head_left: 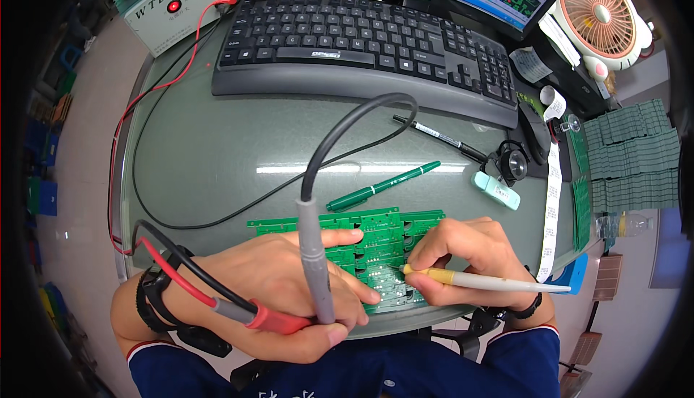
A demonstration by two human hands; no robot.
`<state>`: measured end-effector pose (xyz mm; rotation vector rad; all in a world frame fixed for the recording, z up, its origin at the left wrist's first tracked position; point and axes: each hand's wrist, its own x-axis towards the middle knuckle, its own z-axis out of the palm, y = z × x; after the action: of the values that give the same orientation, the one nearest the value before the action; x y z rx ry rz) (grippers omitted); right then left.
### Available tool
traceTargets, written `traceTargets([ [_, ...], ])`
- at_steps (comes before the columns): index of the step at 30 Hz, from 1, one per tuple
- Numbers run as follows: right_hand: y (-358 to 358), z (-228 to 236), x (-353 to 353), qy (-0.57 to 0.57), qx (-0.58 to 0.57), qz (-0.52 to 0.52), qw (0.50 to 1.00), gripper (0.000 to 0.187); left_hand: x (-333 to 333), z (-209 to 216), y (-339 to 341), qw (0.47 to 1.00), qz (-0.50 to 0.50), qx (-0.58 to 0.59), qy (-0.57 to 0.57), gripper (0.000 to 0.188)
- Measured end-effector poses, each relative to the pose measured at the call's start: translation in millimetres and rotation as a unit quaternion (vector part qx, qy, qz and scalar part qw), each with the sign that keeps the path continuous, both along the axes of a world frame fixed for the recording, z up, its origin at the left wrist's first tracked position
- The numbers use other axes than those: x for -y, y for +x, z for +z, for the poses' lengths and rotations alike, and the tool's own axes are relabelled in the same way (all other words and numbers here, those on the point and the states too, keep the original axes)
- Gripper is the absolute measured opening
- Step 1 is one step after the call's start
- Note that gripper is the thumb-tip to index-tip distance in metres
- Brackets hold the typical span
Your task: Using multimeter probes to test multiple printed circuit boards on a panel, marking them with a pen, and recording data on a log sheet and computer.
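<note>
Green circuit boards [369, 223] lie at the table's near edge, in front of me. My left hand [278, 279] rests over their left part, with two fingertips touching the upper board. Between its thumb and palm it grips a grey test probe [312, 253] on a black lead, standing upright, and a red test probe [278, 321] beside it. The tips of both probes are hidden. My right hand [470, 257] pinches a slim pen-like tool [491, 282] with a white tapered handle and a yellow front. Its thin tip points at the board; whether it touches I cannot tell.
Beyond the boards lie a green marker [383, 186], a black pen [441, 138], a loupe [512, 164] and a pale green cap-like piece [495, 190]. A keyboard [369, 44] and monitor stand behind. Board stacks [632, 152] are at right; test leads loop across the left.
</note>
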<state>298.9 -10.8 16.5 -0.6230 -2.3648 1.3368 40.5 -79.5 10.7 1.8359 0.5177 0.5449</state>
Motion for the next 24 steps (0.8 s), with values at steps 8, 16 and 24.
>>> traceTargets([
  [8,0,5,-1,0.014,0.019,-0.003,1.0,0.019,-3,2,0,1.0,-0.011,-0.011,0.001,0.018],
  [16,6,4,-3,-0.155,-0.029,-0.009,0.987,0.02,-3,3,-1,1.0,-0.005,-0.007,-0.025,0.018],
  [24,13,23,-21,-0.085,-0.079,-0.185,0.976,0.02,-8,3,-1,0.999,-0.037,-0.007,-0.017,0.03],
])
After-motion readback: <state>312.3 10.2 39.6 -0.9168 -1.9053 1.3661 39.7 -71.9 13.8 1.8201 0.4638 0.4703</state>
